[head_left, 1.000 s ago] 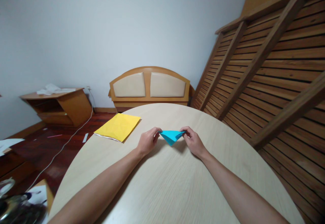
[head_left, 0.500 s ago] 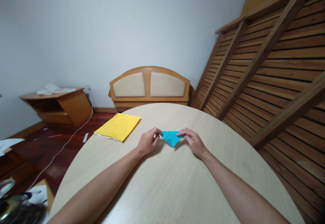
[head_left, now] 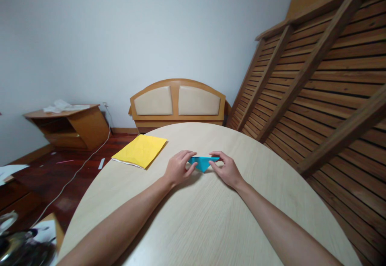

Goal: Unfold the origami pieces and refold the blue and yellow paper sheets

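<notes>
Between my hands is a folded piece of blue paper (head_left: 203, 164), a small triangle with its point toward me and its long edge away. My left hand (head_left: 180, 167) pinches its left corner, thumb on the near face and fingers behind the top edge. On the other side, my right hand (head_left: 226, 170) grips the right corner in the same way. The paper is tilted up, just over or touching the round table (head_left: 193, 213); I cannot tell which. To the left of my left hand lies a yellow paper packet (head_left: 140, 151) with a white lower edge.
A wooden headboard (head_left: 177, 117) stands behind the table. Slatted wooden panels (head_left: 319, 85) lean along the right. At the left are a low wooden cabinet (head_left: 72, 127) with white paper on top and a cable (head_left: 87, 160) across the dark red floor.
The blue paper has tilted more upright, so its face looks shorter. My left thumb has come onto its near face, and my right thumb has shifted lower along the right corner.
</notes>
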The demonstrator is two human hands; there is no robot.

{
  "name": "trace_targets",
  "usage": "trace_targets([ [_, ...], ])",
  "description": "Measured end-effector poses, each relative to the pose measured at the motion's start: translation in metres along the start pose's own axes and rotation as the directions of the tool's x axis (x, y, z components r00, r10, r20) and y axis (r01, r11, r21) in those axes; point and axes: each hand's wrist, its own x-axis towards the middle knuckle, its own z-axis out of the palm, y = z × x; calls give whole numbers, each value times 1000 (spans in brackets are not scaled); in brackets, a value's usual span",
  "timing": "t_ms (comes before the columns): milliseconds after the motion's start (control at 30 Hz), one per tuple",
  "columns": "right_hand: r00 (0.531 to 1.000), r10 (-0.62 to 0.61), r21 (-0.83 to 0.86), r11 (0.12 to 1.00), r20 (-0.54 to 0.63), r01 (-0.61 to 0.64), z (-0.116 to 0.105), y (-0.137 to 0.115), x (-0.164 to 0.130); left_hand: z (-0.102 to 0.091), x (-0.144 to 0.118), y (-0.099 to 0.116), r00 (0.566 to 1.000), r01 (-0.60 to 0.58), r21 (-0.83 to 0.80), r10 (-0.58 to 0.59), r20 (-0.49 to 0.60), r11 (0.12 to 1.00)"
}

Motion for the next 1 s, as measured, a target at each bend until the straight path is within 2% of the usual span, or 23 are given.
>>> trace_targets([
  [133,995,-96,-75,992,11,97,4,-7,-1,2,3,3,994,-110,63,111,-5,992],
  [267,991,-126,-90,987,43,130,5,-11,-1,5,4,1,986,-167,72,166,13,983],
  [733,984,-150,-41,987,97,155,7,-16,-2,2,6,7,975,-222,105,220,33,969],
  [1000,971,-200,-38,978,133,207,6,-16,-3,4,5,6,976,-210,108,202,75,972],
])
